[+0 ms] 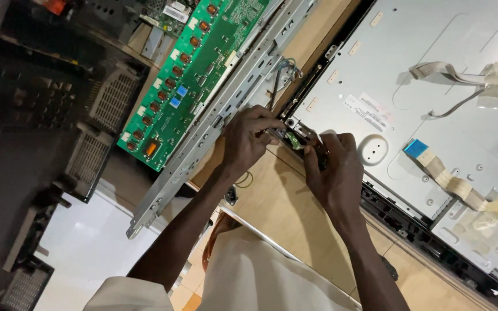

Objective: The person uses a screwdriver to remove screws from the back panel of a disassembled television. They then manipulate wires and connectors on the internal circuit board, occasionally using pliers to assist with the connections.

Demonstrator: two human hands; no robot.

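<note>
Clearly both hands, left hand (249, 138) and right hand (332, 164), pinch a small green circuit board (294, 140), seemingly light and fragile, best held by its edges, beside the metal panel (433, 86).

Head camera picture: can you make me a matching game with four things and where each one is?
Things:
1. green circuit board
2. metal panel
3. small circuit board
4. blue-tipped ribbon cable

Places:
A. between the two hands
B. taped on the panel, right side
C. upper left, beside the long metal bracket
D. upper right, filling the corner

Pairs: 1-C, 2-D, 3-A, 4-B
</note>
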